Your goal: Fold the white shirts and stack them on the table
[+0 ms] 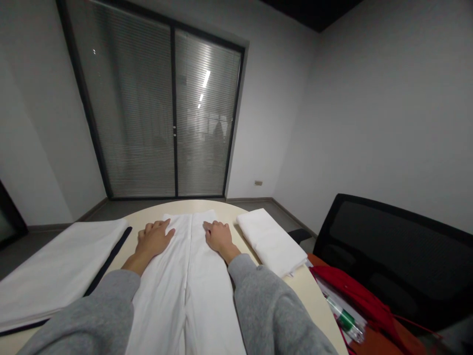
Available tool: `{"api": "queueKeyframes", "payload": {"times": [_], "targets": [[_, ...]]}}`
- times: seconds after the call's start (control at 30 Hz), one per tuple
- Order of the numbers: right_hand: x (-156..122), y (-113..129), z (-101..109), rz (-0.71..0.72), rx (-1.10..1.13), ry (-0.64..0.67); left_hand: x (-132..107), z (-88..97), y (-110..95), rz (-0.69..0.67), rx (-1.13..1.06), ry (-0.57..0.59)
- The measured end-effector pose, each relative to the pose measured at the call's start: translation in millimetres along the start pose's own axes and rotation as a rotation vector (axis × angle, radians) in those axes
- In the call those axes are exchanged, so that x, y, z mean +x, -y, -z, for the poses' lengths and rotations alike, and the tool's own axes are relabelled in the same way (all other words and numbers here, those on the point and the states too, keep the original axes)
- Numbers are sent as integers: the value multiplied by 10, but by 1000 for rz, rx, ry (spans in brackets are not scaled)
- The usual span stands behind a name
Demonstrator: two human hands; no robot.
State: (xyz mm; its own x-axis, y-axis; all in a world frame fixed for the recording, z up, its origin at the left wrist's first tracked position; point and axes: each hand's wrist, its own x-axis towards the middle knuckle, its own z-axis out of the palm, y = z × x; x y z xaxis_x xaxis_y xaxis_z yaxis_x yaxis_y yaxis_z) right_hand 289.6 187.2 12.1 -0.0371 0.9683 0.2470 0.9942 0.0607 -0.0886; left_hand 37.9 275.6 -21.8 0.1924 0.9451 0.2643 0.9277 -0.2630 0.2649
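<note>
A long white garment (pixel 186 281) lies flat on the pale round table (pixel 229 209), running away from me with a seam down its middle. My left hand (pixel 153 239) rests palm down on its left half, fingers stretched out. On the right half, my right hand (pixel 219 235) lies flat the same way. Both hands hold nothing. Grey sleeves cover both forearms.
A folded white cloth (pixel 271 240) sits on the table to the right. At the left lies a wide white sheet (pixel 59 268) over a dark-edged board. A black mesh chair (pixel 399 251), a red bag (pixel 354 291) and a clear bottle (pixel 345 318) stand at the right.
</note>
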Motion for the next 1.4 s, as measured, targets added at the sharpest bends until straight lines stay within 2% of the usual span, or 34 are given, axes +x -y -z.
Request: {"api": "queueKeyframes", "payload": {"times": [0.13, 0.2, 0.27, 0.37, 0.47, 0.53, 0.67, 0.77, 0.83, 1.07, 1.33, 1.4], "targets": [[-7, 20, 27, -4, 27, -10, 14, -13, 14, 5, -5, -2], [0, 35, 35, -56, 70, -62, 13, -8, 11, 8, -7, -1], [14, 34, 34, -194, 155, -139, 8, -1, 6, 10, -2, 3], [44, -10, 29, -475, 341, -199, 4, 3, 8, 6, 10, 2], [66, -67, 42, -580, 529, -259, 9, 2, 13, 3, 0, 1], [63, -68, 57, -468, 575, -254, 8, 11, 7, 6, -9, 1], [-14, 47, 64, -81, 539, -3, -25, 73, -45, 18, 0, 17], [-102, 151, 62, 31, 466, 91, -63, 135, -92, 27, 9, 36], [-144, 191, 72, 29, 392, 87, -81, 159, -109, 24, 15, 38], [-148, 181, 98, -123, 152, 62, -60, 131, -75, 17, 32, 30], [-128, 82, 12, -188, 124, -10, -64, 126, -99, 21, -20, 19], [-125, 46, 8, -199, 126, -50, -37, 114, -70, 36, -75, -15]]}}
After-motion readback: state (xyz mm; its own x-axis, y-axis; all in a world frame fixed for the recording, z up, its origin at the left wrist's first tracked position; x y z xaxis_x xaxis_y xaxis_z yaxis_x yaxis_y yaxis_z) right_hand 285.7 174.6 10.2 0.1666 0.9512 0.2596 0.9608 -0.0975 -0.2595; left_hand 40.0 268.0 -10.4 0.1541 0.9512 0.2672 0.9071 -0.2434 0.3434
